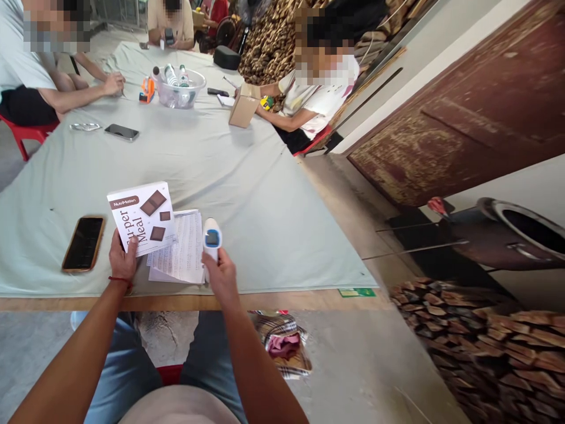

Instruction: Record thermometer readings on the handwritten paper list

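Observation:
My left hand (122,259) is closed on the lower corner of a white box (145,221) printed with brown chocolate squares and the words "NutriMotion" and "Meal". The box is held tilted above the cloth. In my right hand (223,277) is a white infrared thermometer (212,241) with a blue-rimmed screen, gripped by its handle, its screen facing up. Sheets of paper (183,250) covered in writing lie between my two hands, partly under the box. To the left of my left hand a phone (83,244) in a brown case rests on the table.
The cloth-covered table (265,235) stretches forward. On it are another phone (122,132), a clear basin (194,88) of bottles, an orange tape dispenser (147,90) and a black case (226,58). A person at the right holds a cardboard box (245,106). Others sit at the left and far end. Firewood (485,347) is stacked at right.

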